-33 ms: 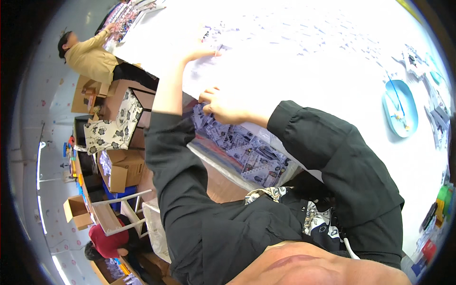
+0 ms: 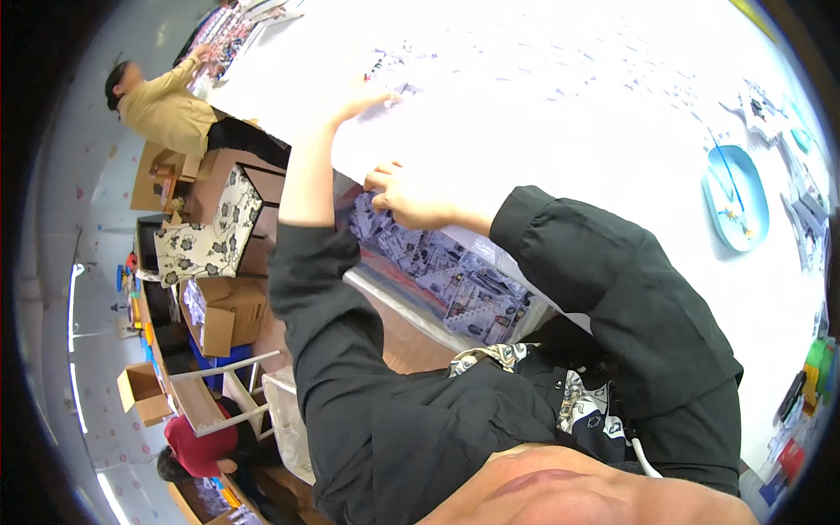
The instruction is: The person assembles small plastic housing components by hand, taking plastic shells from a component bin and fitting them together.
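My left hand (image 2: 354, 103) reaches over the white table (image 2: 560, 166) at the far left, its thumb stretched out to the right. Glare hides its other fingers, so I cannot tell whether it grips anything. A small grey piece (image 2: 408, 89) lies by the thumb tip, and a loose cluster of small pieces (image 2: 394, 59) is just beyond. My right hand (image 2: 407, 197) is at the table's near edge with its fingers curled in; whatever they hold, if anything, is hidden. Below it sits a clear-plastic-lined container (image 2: 437, 262) full of grey-and-white printed packets or parts.
Many small pale pieces (image 2: 604, 61) are scattered across the far table. A light-blue tray (image 2: 738, 197) with small yellow bits stands at the right. A person in yellow (image 2: 171, 109) works at the far left, near a flowered chair (image 2: 210, 232). Another person in red (image 2: 201, 446) is lower left, among cardboard boxes (image 2: 234, 315).
My left hand and forearm have drawn back slightly toward me, and the thumb tip has shifted a little left. My right hand has hardly moved.
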Demonstrator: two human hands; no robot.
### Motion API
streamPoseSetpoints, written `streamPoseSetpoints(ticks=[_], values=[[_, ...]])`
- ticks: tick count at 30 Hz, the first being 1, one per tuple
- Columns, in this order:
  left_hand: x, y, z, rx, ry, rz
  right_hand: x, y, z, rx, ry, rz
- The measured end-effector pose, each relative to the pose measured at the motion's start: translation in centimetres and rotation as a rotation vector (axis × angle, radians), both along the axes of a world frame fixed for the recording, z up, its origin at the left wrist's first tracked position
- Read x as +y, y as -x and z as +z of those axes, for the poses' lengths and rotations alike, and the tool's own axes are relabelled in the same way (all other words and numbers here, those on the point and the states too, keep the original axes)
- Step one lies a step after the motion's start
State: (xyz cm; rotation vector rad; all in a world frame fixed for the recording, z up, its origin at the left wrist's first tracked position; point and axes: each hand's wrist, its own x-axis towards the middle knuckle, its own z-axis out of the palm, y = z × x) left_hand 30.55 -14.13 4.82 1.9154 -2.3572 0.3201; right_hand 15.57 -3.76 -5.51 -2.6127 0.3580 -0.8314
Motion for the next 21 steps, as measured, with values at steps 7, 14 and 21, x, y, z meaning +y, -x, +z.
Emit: streamPoseSetpoints(ticks=[7,14,21], values=[[7.8,0.4,-3.6,0.665,0.132,0.162,0.1,0.1,-0.7,-0.084,0.069,-0.035],[4.9,-0.2,-7.5,0.613,0.183,0.015,0.1,0.0,-0.9,-0.075,0.039,-0.046],[3.1,-0.8,-7.8,0.488,0.31,0.018,0.2,-1.1,-1.5,0.001,-0.028,-0.023]])
